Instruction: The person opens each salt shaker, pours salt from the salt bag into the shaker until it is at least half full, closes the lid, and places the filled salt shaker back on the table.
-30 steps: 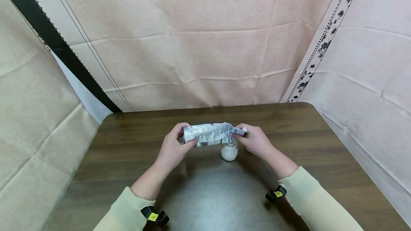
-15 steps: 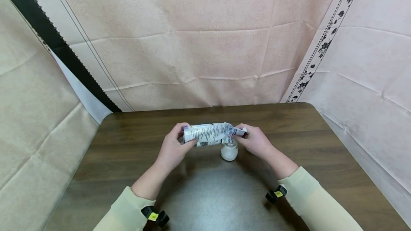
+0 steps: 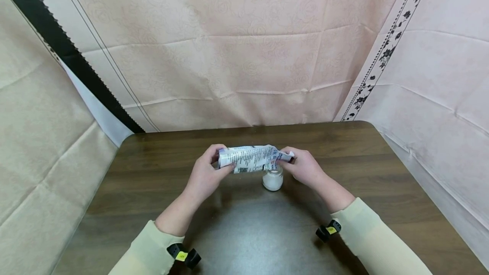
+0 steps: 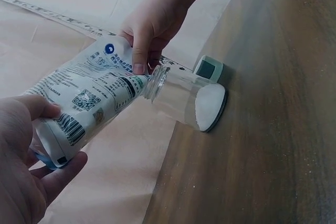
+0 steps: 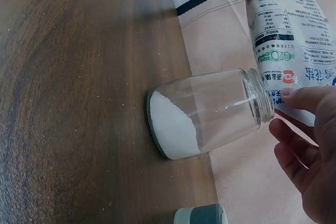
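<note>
A white printed salt bag [image 3: 250, 159] lies nearly level above the table, held between both hands. My left hand [image 3: 202, 177] grips its left end, thumb on the near side and fingers beyond. My right hand [image 3: 305, 169] pinches the narrowed right end right by the mouth of a clear glass jar [image 3: 273, 181]. That jar stands upright on the table, its screw-thread neck uncovered. White grains [image 5: 173, 127] fill the jar's lower part, with a sloping surface. Whether grains are flowing is too small to tell. The bag's opening is hidden by the right fingers.
A green-and-white lid [image 4: 209, 69] sits on the wooden table [image 3: 244, 232] near the jar, mostly hidden by the right hand in the head view. Tiny white specks dot the tabletop. Pale patterned cloth [image 3: 248, 54] hangs behind the table.
</note>
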Motion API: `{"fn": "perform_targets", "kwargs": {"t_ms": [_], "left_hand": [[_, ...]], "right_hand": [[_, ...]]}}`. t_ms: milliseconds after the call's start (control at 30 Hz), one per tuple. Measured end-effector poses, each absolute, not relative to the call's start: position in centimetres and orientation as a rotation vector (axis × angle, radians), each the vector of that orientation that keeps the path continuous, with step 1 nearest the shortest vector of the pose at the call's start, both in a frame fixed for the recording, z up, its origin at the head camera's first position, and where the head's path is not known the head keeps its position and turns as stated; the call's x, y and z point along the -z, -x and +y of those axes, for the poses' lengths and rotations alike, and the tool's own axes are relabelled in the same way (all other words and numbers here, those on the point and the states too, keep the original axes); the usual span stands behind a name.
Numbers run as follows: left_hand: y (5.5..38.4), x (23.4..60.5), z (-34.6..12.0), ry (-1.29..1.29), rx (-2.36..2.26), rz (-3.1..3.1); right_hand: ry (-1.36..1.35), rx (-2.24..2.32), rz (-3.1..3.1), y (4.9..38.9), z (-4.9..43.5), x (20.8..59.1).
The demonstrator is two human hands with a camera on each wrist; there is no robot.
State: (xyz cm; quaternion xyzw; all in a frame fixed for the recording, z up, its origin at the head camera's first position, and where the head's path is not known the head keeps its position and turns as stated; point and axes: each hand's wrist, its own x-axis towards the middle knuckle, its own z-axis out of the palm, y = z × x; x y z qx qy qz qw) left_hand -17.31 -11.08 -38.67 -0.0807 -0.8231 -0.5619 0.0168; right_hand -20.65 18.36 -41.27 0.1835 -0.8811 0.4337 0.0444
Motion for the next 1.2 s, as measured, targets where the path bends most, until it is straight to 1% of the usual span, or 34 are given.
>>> {"fn": "perform_targets", "kwargs": {"t_ms": [333, 1200], "left_hand": [[17.54, 38.56, -11.12, 0.265, 1.734, -2.544], [17.66, 38.22, -11.27, 0.311, 1.719, -2.59]], "right_hand": [[-0.588, -1.28, -2.675, 20.89, 18.34, 41.4], [-0.549, -1.178, -2.652, 20.99, 18.19, 41.69]]}}
